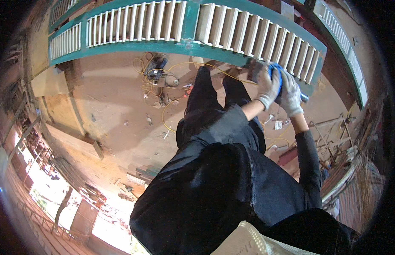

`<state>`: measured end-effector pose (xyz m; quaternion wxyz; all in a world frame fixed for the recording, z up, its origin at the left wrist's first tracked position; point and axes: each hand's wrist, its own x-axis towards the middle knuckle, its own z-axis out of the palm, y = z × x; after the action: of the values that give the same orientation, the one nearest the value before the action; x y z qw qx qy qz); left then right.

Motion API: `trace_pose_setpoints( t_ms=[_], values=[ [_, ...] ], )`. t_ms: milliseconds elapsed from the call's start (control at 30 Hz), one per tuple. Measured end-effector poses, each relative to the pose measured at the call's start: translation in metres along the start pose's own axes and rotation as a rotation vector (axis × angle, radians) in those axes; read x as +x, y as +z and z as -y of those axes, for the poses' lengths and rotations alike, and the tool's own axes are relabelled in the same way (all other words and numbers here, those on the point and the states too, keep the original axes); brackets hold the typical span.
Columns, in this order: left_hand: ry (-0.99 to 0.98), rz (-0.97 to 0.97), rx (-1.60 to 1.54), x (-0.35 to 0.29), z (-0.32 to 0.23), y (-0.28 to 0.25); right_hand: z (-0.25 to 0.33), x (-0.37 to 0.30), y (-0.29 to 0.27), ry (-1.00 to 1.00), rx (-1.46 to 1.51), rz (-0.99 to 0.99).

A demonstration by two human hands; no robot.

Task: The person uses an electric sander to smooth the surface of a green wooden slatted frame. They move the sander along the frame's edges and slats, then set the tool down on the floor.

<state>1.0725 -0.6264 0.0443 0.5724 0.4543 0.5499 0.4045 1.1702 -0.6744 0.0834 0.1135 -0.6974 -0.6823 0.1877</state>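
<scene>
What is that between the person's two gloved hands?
In the head view, a blue tool shows between the left hand and right hand; its exact kind is hard to tell.

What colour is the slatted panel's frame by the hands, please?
The frame is teal green, shown in the head view.

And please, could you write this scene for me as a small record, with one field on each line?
left hand: white glove, closed on a blue tool
right hand: white glove, beside the left hand, on the same tool
nearest piece: long teal frame with pale slats, by the hands
second piece: similar slatted frame, at the upper right
floor: reddish-brown, with a looped yellow cord
unclear: the tool's exact kind; whether it touches the teal frame
</scene>
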Motion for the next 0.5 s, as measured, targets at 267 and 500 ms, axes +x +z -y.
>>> trace_pose_setpoints(
  t_ms=[267, 500],
  values=[
    [-0.116, 0.099, 0.091, 0.079, -0.029, -0.162, 0.125, 0.088, 0.064, -0.045, 0.119, -0.008],
    [-0.222, -0.064, -0.196, 0.161, -0.007, -0.315, 0.239, 0.18, 0.106, -0.217, 0.198, -0.045]
  ],
)
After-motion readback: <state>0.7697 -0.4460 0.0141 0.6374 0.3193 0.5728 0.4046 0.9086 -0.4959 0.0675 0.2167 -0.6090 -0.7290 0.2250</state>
